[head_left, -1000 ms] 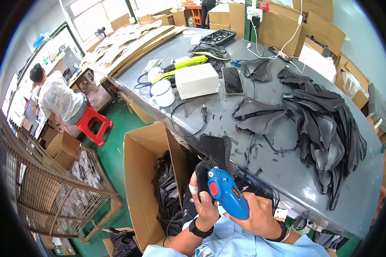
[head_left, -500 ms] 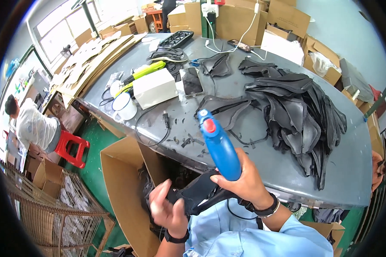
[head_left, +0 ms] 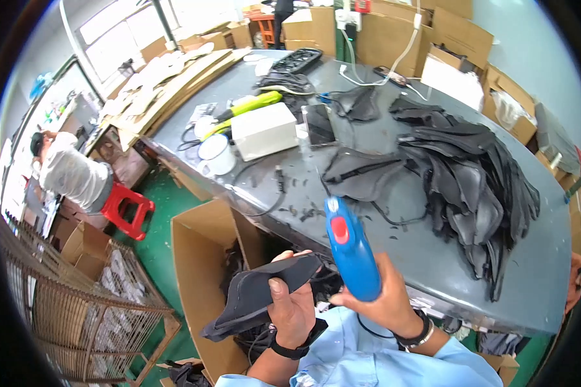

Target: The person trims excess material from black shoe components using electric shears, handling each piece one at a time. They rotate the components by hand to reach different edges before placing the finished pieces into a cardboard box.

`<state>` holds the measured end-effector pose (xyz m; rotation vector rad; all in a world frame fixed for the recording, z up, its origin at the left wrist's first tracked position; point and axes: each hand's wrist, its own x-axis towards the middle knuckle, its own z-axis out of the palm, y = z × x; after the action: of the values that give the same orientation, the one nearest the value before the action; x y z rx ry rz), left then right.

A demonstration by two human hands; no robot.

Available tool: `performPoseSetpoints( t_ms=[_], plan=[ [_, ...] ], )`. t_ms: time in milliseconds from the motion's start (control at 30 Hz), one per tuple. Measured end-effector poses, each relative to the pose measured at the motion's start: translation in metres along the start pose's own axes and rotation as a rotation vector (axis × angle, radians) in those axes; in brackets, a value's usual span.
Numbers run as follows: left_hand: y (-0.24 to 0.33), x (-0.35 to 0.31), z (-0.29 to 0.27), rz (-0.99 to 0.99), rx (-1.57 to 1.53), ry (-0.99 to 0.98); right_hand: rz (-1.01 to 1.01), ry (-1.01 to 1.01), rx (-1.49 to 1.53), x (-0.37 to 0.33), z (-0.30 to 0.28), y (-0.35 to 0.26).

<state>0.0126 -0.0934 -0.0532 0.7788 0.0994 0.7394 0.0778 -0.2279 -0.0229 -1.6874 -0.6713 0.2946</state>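
Observation:
My right hand [head_left: 388, 298] is wrapped round a blue handheld power tool [head_left: 358, 261] with a red button on top. The tool tilts up over the table's near edge, and a dark cord runs below my right hand. To its left, my left hand [head_left: 293, 311] grips a black padded fabric piece [head_left: 255, 290], curved and tapered, with the thumb lying on its face. That piece hangs above an open cardboard box [head_left: 203, 271] with dark items inside. A similar black piece [head_left: 365, 173] lies flat on the table beyond the tool.
On the right of the grey table [head_left: 387, 248] rises a heap of black padded pieces [head_left: 474, 174]. A white box [head_left: 265, 131], mug [head_left: 217, 155], phone [head_left: 319, 124] and small dark scraps [head_left: 297, 213] lie further left. A person sits on a red stool [head_left: 129, 209].
My left hand, earlier blurred beside a black piece at my lap, now holds a black padded piece up to the left. The tool stays in my right hand. The view has shifted slightly.

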Motion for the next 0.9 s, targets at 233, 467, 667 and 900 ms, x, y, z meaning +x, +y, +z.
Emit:
performPoseSetpoints(
  t_ms=[233, 467, 667, 900],
  plan=[
    [0.014, 0.015, 0.002, 0.334, -0.101, 0.049, -0.227, -0.082, -0.378, -0.033, 0.013, 0.006],
    [0.012, 0.012, -0.006, 0.380, -0.017, 0.067, -0.272, -0.175, -0.416, -0.031, 0.013, -0.001],
    [0.022, 0.010, -0.020, 0.261, 0.098, -0.006, -0.251, -0.134, -0.367, -0.031, 0.011, 0.000],
    [0.056, 0.015, -0.005, 0.093, 0.154, 0.129, -0.291, -0.133, -0.529, -0.033, 0.004, 0.015]
  ],
)
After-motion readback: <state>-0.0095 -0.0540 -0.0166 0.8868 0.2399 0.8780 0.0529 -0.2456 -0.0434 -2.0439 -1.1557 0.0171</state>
